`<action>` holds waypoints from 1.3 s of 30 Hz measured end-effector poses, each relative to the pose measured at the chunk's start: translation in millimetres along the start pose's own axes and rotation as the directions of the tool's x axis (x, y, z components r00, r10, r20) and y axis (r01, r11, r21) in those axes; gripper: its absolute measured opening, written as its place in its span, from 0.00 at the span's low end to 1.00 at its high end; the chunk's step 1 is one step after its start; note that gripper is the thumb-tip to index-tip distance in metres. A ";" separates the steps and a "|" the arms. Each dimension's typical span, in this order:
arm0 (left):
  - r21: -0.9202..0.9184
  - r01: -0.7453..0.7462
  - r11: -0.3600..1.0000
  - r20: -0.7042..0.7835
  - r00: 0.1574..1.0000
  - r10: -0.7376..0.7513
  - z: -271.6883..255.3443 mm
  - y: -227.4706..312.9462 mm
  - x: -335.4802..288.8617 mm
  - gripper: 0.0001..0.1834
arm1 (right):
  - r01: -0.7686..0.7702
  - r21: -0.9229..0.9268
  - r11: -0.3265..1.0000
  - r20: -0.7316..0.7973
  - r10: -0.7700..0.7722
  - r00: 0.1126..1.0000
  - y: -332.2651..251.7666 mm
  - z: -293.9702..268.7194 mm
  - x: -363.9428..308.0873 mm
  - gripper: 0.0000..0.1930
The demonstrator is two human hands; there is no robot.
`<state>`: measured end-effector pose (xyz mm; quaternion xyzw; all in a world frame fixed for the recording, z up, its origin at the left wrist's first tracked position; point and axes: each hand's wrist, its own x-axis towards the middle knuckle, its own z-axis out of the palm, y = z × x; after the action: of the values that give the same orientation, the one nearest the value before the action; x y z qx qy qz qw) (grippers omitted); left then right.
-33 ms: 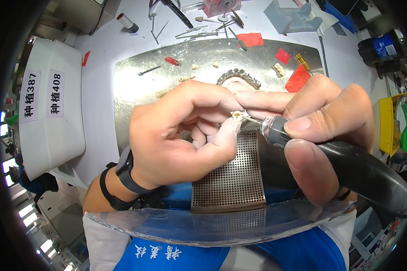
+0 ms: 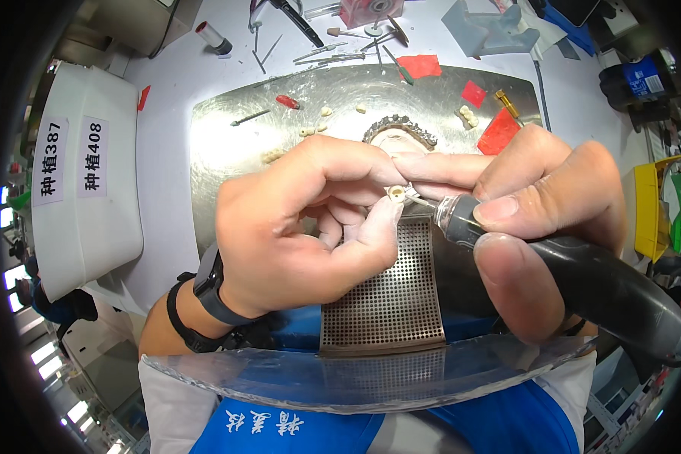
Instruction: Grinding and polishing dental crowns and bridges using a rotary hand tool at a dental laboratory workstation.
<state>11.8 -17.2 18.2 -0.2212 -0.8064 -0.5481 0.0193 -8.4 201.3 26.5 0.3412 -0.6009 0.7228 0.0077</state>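
Between the thumb and fingertips of my left hand [image 2: 310,219] is a small cream dental crown [image 2: 396,194], its hollow side showing. My right hand [image 2: 541,204] wraps round a black rotary handpiece [image 2: 598,276] like a thick pen. The handpiece's thin metal bur [image 2: 420,201] points left and reaches the crown's edge; whether it touches cannot be made out. Fingertips of both hands meet just above the crown. Behind them lies a dental arch model [image 2: 401,132] with a dark metallic row of teeth, partly hidden by my fingers.
Below my hands is a perforated metal grille [image 2: 382,295], with a clear curved shield [image 2: 371,371] nearer me. Several loose crowns, red paper pieces [image 2: 498,132] and burs [image 2: 333,57] lie on the metal plate [image 2: 227,151] and white table. A white bin [image 2: 91,227] stands left, a dark bottle [image 2: 639,79] right.
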 end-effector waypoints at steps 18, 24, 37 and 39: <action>0.260 -0.176 0.950 -0.084 0.976 0.203 7.4 4.4 8.2 0.13 | -0.219 -0.229 0.948 0.026 0.231 0.973 -22.9 -9.4 7.7 0.07; 0.327 -0.258 0.909 -0.014 0.961 0.278 1.6 6.1 10.9 0.13 | -0.275 -0.294 0.915 0.047 0.302 0.952 -28.3 -13.9 10.6 0.07; 0.234 -0.192 0.953 -0.101 0.970 0.221 6.2 0.0 9.1 0.14 | -0.213 -0.250 0.945 0.069 0.237 0.969 -20.7 -12.0 8.4 0.06; 0.138 -0.188 0.972 -0.158 0.965 0.209 8.9 -3.0 8.3 0.13 | -0.199 -0.237 0.951 0.096 0.227 0.969 -22.9 -14.7 8.8 0.06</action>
<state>5.0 -7.4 14.3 -0.2515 -0.8075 -0.5101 0.1568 -12.7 217.0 50.0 0.3147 -0.7116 0.6244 -0.0684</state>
